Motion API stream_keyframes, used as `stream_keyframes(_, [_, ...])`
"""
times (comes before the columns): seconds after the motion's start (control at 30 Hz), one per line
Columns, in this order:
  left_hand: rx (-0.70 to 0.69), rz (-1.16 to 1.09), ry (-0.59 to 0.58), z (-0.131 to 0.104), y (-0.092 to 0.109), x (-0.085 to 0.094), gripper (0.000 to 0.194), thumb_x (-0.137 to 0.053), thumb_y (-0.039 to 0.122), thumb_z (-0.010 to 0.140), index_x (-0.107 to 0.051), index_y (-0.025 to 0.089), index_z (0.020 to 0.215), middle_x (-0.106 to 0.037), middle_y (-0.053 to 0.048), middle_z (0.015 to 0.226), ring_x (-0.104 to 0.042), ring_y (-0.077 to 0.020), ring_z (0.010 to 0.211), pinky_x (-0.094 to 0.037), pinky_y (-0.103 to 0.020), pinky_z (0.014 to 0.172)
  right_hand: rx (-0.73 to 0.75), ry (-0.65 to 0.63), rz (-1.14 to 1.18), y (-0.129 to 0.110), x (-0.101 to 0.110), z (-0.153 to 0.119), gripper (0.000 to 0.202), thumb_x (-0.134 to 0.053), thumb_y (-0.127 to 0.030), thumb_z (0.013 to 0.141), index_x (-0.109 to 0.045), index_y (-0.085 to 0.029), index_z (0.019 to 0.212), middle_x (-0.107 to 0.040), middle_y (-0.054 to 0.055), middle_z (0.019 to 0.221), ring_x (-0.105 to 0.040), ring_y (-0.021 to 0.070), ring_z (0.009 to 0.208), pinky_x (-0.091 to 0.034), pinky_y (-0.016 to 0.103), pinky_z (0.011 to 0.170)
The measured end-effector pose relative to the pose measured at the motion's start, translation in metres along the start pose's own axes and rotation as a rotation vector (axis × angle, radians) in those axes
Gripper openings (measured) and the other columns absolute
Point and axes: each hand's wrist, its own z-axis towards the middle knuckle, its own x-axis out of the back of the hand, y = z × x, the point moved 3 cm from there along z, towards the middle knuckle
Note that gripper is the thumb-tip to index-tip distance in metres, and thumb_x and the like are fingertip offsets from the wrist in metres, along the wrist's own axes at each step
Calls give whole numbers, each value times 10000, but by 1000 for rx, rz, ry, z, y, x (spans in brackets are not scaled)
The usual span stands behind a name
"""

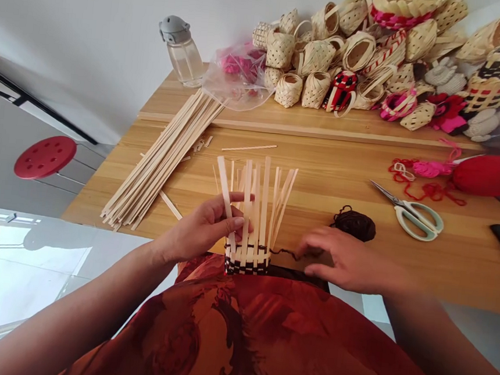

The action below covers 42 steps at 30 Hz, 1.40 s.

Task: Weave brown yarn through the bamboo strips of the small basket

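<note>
In front of my lap stands a small unfinished basket (pixel 247 259), its base woven with dark brown yarn and its pale wooden strips (pixel 264 200) sticking up. My left hand (pixel 218 222) grips the upright strips on the left side, with some fingers behind them. A strand of dark brown yarn (pixel 286 252) runs from the basket's right edge to my right hand (pixel 335 256). My right hand is slightly blurred, its fingers curled around the strand. Just beyond it lies the dark brown yarn ball (pixel 355 223).
White-handled scissors (pixel 417 219) lie at right, near red yarn (pixel 491 175). A bundle of wooden strips (pixel 160 165) rests at left. Along the back are a bottle (pixel 183 53), a plastic bag (pixel 237 78) and many small woven baskets (pixel 318 56). A red stool (pixel 46 158) stands beyond the table (pixel 322 159).
</note>
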Motion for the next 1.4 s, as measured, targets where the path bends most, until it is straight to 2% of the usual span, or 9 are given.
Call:
stream_keyframes(0.13, [-44,-76,3,-1,-4,-3,681,-621,215,941,-285,195,1533,-703,-41,969,-658,-147,821,-536,-312,796,-36,182,287,-13,-11,21,273,-710,-384,860,-601,-231,1058,-687,56,1100,-648,199,862,-501,322,738])
stream_keyframes(0.27, [-91,4,137,-6,-11,-3,816,-691,117,840,-309,277,1543,-597,-49,1141,-647,-147,941,-553,-322,874,-77,132,576,-12,-41,37,250,-679,-382,887,-502,-220,957,-638,-4,835,-608,153,723,-462,261,621])
stream_keyframes(0.47, [-208,262,296,-16,-16,-3,857,-707,119,815,-305,300,1550,-571,-42,1154,-620,-165,1006,-580,-350,910,-98,155,494,-10,-54,39,169,-628,-350,909,-588,-186,912,-624,0,755,-556,144,681,-434,257,632])
stream_keyframes(0.67, [-381,622,539,-29,-10,-3,1146,-861,225,714,-135,338,1593,-374,-149,1475,-483,-273,1230,-586,-380,868,-26,195,314,-20,-50,36,177,-640,-362,918,-665,-193,871,-686,15,764,-607,165,696,-458,271,643])
stream_keyframes(0.73, [-386,645,481,-34,-10,-4,910,-837,275,770,-330,331,1524,-427,-126,1433,-513,-252,1199,-588,-359,864,5,165,340,-22,-51,37,166,-655,-350,912,-683,-197,854,-701,11,780,-621,163,711,-466,262,649])
stream_keyframes(0.83, [-326,653,279,-40,-13,-7,459,-816,389,800,-636,268,1205,-584,-66,1190,-601,-218,1070,-579,-358,888,-5,145,359,-23,-53,39,166,-678,-355,898,-701,-200,844,-707,1,768,-625,155,701,-465,248,632])
stream_keyframes(0.9, [-283,692,212,-43,-14,-8,524,-856,478,725,-655,249,1152,-607,-62,1141,-615,-234,1061,-561,-390,934,-20,151,325,-23,-54,40,194,-691,-379,889,-703,-198,822,-702,-3,743,-615,151,683,-455,243,615])
stream_keyframes(1.07, [-248,766,143,-48,-17,-10,774,-859,558,678,-556,295,1340,-539,-85,1245,-595,-273,1133,-553,-419,949,-17,167,298,-26,-53,42,222,-702,-390,881,-694,-190,784,-693,-6,717,-598,139,658,-437,237,600])
stream_keyframes(1.4, [-295,778,113,-46,-19,-10,625,-846,420,746,-543,276,1273,-575,-76,1214,-582,-269,1138,-525,-425,982,17,178,313,-31,-51,42,304,-706,-426,871,-653,-178,702,-629,-11,643,-505,113,567,-365,235,522])
